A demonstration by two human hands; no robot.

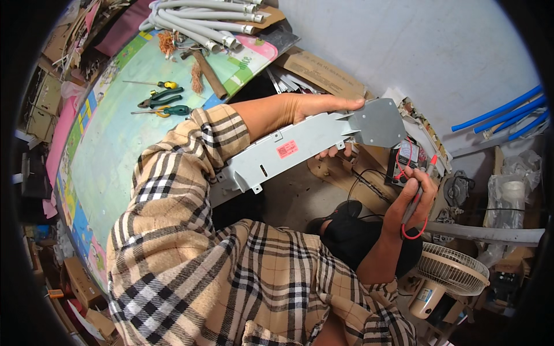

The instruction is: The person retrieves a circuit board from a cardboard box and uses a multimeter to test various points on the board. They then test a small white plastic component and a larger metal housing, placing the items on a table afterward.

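My left hand (316,106) grips a long pale grey plastic housing (297,155), thumb along its upper side and fingertips showing beneath. The housing has a pink label and a dark grey flat end plate (381,121). My right hand (404,207) is closed around a test probe (414,205) with a red lead looping below it, to the lower right of the housing. A small meter (405,157) with red and black leads sits just behind that hand.
A painted table (98,161) at left carries pliers (161,99), screwdrivers (176,110), a hammer (210,75) and several grey hoses (199,26). Cardboard (320,72) lies by the wall. Blue tubes (496,112) are at right, a fan (450,268) at lower right.
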